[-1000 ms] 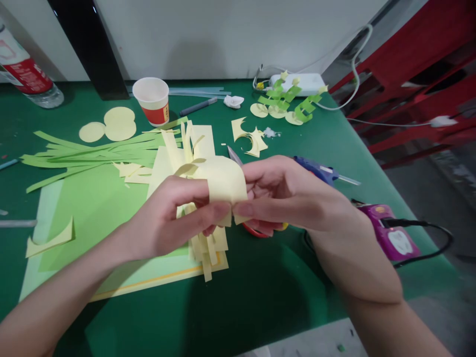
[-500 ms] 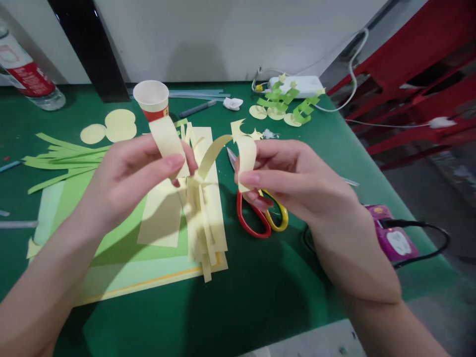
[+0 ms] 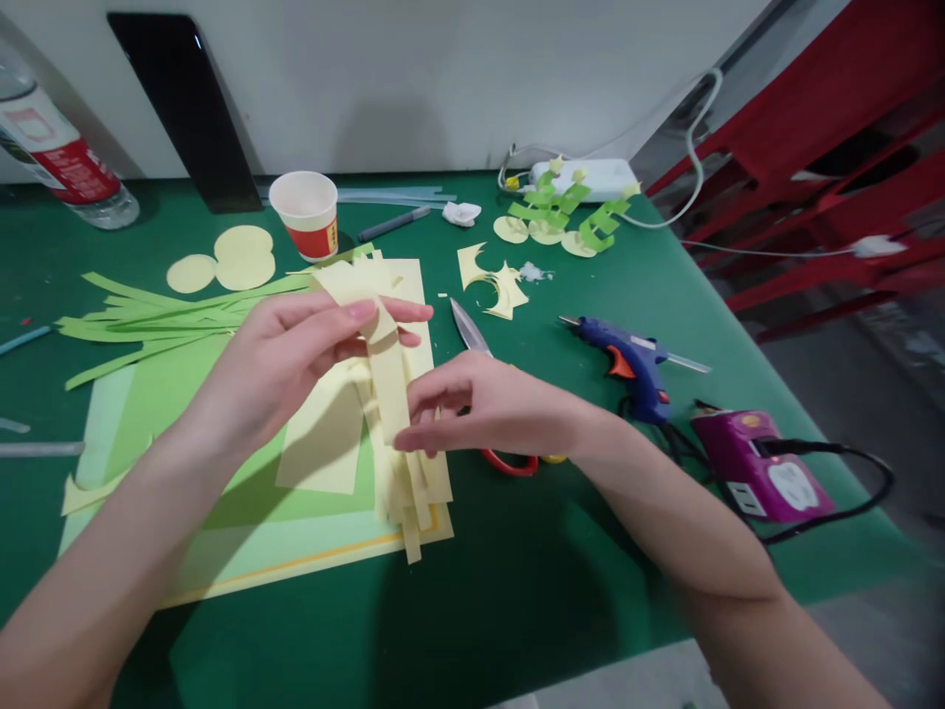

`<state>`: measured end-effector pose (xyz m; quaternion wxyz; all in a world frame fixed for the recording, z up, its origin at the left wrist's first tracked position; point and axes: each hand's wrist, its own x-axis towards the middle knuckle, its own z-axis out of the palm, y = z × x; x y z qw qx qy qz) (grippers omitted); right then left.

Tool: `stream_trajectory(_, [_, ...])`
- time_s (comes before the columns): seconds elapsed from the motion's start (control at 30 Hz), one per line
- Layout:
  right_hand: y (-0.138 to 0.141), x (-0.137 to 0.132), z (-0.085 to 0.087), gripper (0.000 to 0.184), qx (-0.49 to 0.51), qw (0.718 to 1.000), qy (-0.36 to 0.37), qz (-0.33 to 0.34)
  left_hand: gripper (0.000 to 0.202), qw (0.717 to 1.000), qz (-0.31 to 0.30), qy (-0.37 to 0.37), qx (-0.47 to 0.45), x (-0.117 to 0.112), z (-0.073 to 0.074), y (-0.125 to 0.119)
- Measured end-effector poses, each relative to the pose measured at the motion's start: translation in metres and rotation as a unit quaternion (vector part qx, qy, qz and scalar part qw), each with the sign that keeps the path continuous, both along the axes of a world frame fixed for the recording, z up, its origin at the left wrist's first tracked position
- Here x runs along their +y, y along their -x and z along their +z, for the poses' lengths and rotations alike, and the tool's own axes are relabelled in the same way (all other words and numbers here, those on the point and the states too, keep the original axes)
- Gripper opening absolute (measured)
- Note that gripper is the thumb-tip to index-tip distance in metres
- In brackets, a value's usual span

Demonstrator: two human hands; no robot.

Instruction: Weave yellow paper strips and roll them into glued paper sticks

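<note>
Left hand (image 3: 295, 345): grip pinching yellow paper strip (image 3: 388, 379)
Right hand (image 3: 483, 402): curled at strip's lower end; can't tell if grip's holding
Scissors (image 3: 471, 328): partly hidden behind right hand

From my remote feed I get dim, cool light — soft shadows on the matte white wall (image 3: 472, 69) and dark green tabletop (image 3: 509, 591), a glint on the flat black slab (image 3: 181, 108). The bare left hand (image 3: 291, 340) looks fairly crisp; the red plastic chairs (image 3: 804, 148) blur, stretched.

Left hand (image 3: 284, 345) higher, thumb (image 3: 344, 323) pinching, fingers (image 3: 409, 311) extended; right hand (image 3: 494, 404) lower, fingers curled; forearms (image 3: 657, 502) slanting inward.
</note>
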<state>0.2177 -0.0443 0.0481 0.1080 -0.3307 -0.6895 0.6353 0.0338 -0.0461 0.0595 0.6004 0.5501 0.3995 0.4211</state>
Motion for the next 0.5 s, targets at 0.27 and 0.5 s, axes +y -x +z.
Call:
stream_trajectory(0.27, [-0.011, 0.022, -0.009, 0.029, 0.129, 0.984, 0.043, -0.113, 0.027, 0.985, -0.098, 0.069, 0.121, 0.007, -0.006, 0.008])
stream_trajectory(0.5, [-0.004, 0.023, -0.019, 0.024, 0.169, 0.945, 0.016, -0.279, 0.036, 0.937, -0.191, 0.027, 0.290, 0.011, -0.001, 0.006])
